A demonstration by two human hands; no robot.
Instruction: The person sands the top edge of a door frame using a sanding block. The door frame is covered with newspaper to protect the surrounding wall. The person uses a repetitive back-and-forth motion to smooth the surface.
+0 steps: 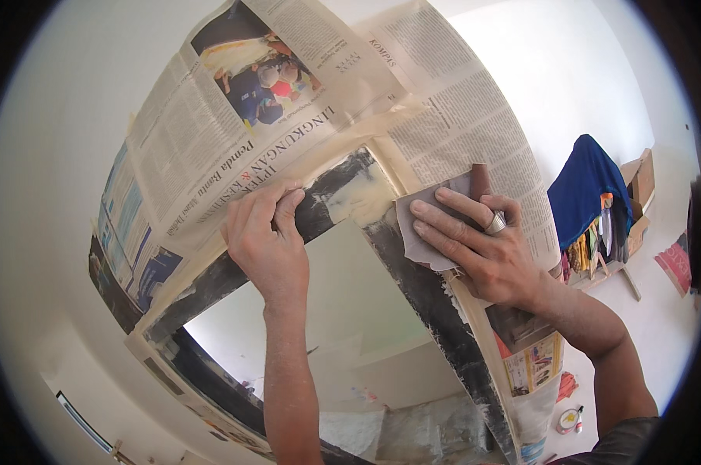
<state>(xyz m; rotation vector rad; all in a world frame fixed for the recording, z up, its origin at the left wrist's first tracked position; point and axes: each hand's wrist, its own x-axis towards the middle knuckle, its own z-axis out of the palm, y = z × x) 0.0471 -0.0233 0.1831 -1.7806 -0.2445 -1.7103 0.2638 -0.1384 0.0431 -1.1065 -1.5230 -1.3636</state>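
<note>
A black-painted frame [426, 296] surrounds a rectangular opening in front of me. Pale filler [356, 197] is smeared over its upper corner. My right hand [478, 244], with a ring on one finger, presses a folded sheet of sandpaper [411, 229] against the frame's right side near that corner. The sandpaper shows a grey face and a brown edge. My left hand [269, 232] rests at the frame's upper side with fingers curled and thumb near the forefinger. Whether anything is pinched there is hidden. Both hands look dusty.
Taped newspaper sheets [211, 145] cover the wall around the frame, bordered by masking tape [388, 165]. To the right, a dark blue cloth [586, 192] hangs over clothes beside a cardboard box [638, 180]. A round container [568, 419] and red cloth [567, 385] lie on the floor.
</note>
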